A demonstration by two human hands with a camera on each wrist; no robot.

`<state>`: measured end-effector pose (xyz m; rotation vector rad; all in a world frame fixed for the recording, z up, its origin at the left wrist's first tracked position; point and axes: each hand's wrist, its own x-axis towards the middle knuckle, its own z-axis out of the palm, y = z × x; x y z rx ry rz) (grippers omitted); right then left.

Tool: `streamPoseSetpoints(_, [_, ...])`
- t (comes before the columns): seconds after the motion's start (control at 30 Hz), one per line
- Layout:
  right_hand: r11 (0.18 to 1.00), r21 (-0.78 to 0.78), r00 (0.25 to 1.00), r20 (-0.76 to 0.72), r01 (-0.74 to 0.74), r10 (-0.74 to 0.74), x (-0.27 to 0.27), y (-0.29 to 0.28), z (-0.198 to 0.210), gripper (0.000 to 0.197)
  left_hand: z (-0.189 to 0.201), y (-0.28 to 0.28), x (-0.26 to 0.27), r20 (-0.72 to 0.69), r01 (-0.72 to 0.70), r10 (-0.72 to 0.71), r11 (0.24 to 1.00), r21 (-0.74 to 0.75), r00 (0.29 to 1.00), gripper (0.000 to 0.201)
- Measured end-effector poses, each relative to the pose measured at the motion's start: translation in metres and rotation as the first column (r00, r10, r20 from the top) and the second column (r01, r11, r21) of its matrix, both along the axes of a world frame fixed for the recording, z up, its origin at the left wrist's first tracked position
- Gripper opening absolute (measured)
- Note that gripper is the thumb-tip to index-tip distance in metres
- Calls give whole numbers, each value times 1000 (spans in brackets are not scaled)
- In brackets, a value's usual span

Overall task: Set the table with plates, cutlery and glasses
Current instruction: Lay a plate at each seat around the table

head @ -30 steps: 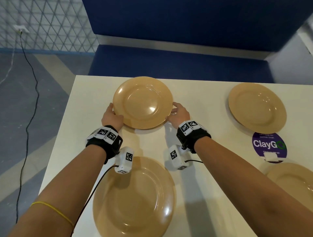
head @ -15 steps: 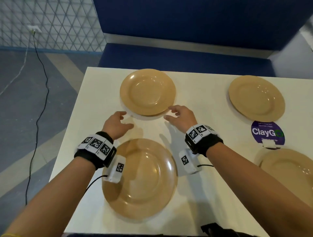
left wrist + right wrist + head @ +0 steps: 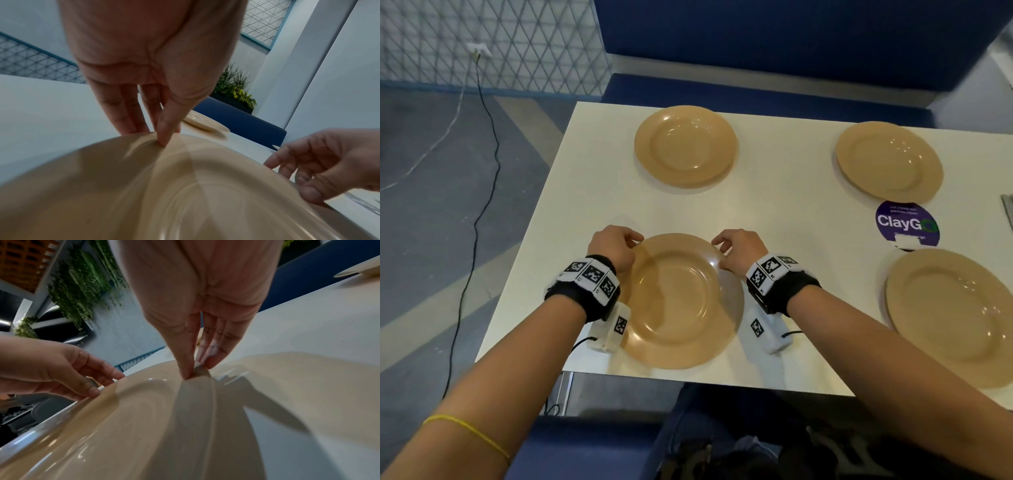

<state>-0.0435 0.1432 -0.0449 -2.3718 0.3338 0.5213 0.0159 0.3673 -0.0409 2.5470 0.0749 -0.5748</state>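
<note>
The white table fills the head view, and four tan plates lie on it. The near plate, at about six o'clock by the table's near edge, is the one in hand. A second plate sits at twelve o'clock, a third at two o'clock, a fourth at four o'clock. The left hand pinches the near plate's rim at ten o'clock, thumb on top and fingers at the edge; the right hand pinches it at two o'clock likewise. Whether the plate is lifted off the table is hard to tell. A purple ClayGo sticker lies between the two right-side plates.
</note>
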Motion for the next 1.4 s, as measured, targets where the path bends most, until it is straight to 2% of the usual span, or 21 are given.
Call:
streamPoseSetpoints(0.33, [1000,-1,999,33,10,-10,-9,2,-5,38,-4,6,-7,-7,-28,28,1000,14,1000,36])
streamPoseSetpoints(0.5, [1000,3,1000,14,-9,9,-6,4,-5,40,-5,6,-4,6,-39,39,999,12,999,28])
streamPoseSetpoints(0.73, [996,54,995,64,77,-80,-3,-3,1,35,10,-16,0,47,-13,16,998,-57,999,35])
streamPoseSetpoints(0.87, [994,50,989,106,98,-103,1,-24,16,32,23,-57,-1,88,58,-45,988,-143,995,37])
streamPoseSetpoints(1.0, [990,25,982,121,142,-144,-6,-69,33,31,30,-116,-10,70,150,-138,965,-215,988,35])
streamPoseSetpoints(1.17, [970,-17,963,121,244,-241,-29,-154,39,29,30,-215,-35,40,297,-296,923,-244,954,32])
streamPoseSetpoints(1.4, [952,-60,952,87,301,-295,-79,-288,33,30,18,-343,-84,-26,336,-355,903,-269,934,34])
